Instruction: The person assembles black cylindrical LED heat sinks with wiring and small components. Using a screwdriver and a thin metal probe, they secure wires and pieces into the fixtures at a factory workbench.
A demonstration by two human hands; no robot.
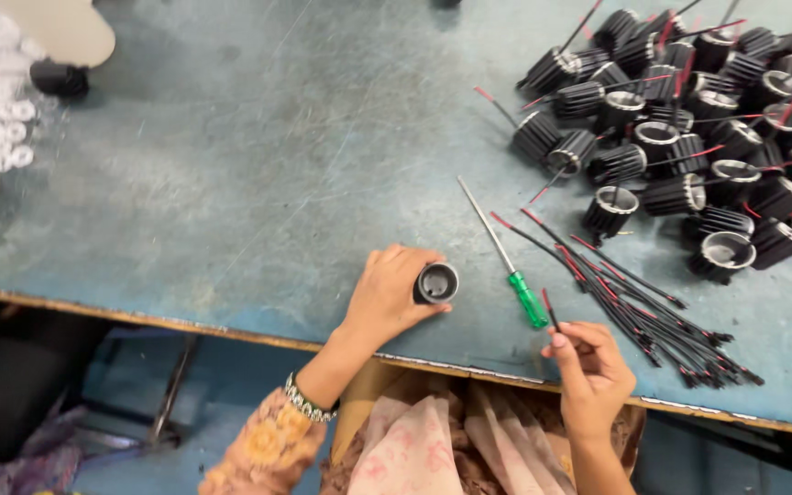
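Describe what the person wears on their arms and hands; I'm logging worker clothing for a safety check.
Both hands are bare, no gloves. The left hand has a beaded bracelet in dark and pale beads at the wrist, and below it a sleeve of patterned cloth, orange and yellow flowers on pinkish brown. The right hand and its forearm show no sleeve, band or ring that I can make out.

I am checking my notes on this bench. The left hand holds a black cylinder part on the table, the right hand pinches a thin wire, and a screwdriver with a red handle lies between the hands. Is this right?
Not quite: the screwdriver has a green handle, not red, as the head view shows. The rest holds: the left hand holds the black cylinder part on the table, and the right hand pinches a thin wire.
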